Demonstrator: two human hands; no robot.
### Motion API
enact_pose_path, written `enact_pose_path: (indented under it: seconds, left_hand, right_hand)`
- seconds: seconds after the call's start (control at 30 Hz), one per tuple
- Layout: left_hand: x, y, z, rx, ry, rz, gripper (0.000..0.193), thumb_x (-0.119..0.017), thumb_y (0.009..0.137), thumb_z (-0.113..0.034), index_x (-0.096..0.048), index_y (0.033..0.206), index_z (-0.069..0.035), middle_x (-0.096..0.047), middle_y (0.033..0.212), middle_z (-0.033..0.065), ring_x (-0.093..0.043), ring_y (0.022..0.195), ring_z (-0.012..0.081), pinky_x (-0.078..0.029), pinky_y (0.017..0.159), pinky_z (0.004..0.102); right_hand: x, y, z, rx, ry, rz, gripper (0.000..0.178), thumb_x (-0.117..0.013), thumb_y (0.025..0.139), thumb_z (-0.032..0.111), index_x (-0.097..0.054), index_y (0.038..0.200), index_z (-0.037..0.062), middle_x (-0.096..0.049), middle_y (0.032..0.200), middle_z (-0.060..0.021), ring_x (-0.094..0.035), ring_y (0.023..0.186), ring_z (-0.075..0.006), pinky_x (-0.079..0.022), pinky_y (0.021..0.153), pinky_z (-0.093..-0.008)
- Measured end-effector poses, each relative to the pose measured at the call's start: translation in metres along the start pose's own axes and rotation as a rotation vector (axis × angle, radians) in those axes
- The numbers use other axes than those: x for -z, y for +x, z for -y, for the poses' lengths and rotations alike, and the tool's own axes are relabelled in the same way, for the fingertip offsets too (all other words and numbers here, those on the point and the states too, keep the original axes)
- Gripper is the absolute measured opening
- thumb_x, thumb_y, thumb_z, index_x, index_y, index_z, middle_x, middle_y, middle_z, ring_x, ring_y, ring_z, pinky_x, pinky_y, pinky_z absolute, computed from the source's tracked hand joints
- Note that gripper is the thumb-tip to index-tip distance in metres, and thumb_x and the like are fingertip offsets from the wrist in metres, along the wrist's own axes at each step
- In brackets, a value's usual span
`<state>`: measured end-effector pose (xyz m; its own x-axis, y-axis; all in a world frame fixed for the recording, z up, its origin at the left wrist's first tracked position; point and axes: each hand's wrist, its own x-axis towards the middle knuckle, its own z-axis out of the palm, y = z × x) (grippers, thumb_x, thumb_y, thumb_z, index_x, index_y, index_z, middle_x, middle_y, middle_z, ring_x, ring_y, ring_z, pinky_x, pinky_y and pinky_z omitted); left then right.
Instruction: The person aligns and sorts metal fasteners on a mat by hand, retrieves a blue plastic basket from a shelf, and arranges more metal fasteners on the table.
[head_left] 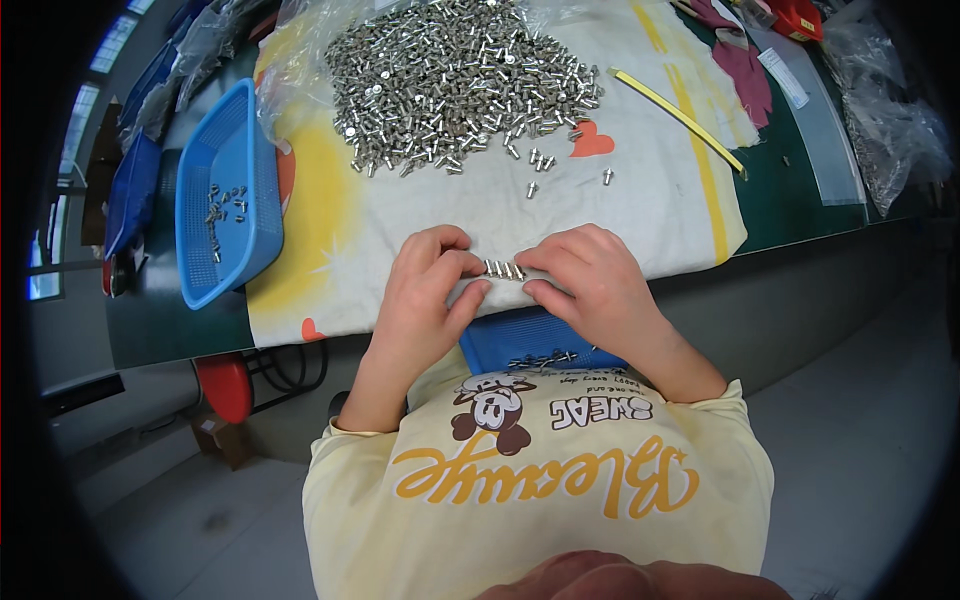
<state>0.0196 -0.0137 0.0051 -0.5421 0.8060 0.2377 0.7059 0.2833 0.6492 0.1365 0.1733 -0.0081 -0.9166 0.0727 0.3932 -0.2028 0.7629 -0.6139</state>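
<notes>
Near the front edge of the cloth, several small silvery bolt-like metal pieces (504, 270) stand side by side in a short row. The row's left end is held by the fingers of my left hand (422, 290), with the thumb bent in below. From the other side, my right hand (592, 285) pinches the right end between thumb and fingers. Beyond both hands lies a large heap of the same metal pieces (450, 85), with a few loose ones (541, 161) at its near side. Below my hands, a blue tray (478, 340) at my lap holds more pieces, partly hidden by my right arm.
A blue plastic basket (190, 245) with a few pieces in it stands at the left. The pale patterned cloth (400, 215) covers a green table (790, 215). A yellow strip (680, 120) lies at the right, near clear plastic bags (890, 120). Below is a red stool (225, 388).
</notes>
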Motion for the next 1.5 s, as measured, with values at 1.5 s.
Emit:
enact_pose_path:
  seconds: [1.5]
  left_hand:
    - [-0.043, -0.003, -0.001, 0.09, -0.311, -0.129, 0.078, -0.073, 0.078, 0.002, -0.034, 0.145, -0.004, -0.062, 0.095, 0.0068, -0.059, 0.084, 0.0193, -0.05, 0.076, 0.0307]
  right_hand:
    - [-0.003, 0.001, -0.008, -0.077, 0.06, -0.091, 0.034, -0.071, 0.075, 0.009, -0.061, 0.108, 0.0079, -0.062, 0.083, -0.0039, -0.059, 0.08, -0.0246, -0.046, 0.075, -0.0376]
